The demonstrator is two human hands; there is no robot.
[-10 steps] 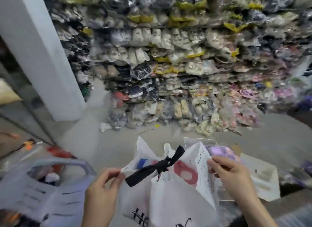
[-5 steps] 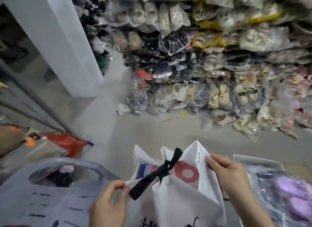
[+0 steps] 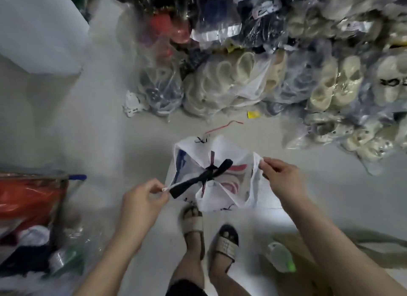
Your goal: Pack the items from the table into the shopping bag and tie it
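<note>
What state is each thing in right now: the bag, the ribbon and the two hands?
shopping bag: held up, mouth tied at the middle, gaps open at the sides.
black ribbon: knotted across the bag's mouth.
left hand: pinches the bag's rim.
right hand: pinches the opposite rim.

The white shopping bag (image 3: 220,199) is hiding most of its contents, with only blurred red and blue patches showing through. Its black lettering is smearing beyond reading. The stacked bagged shoes (image 3: 253,79) are running off the top and right edges, and the orange bag (image 3: 28,198) is being cut by the left edge.
</note>
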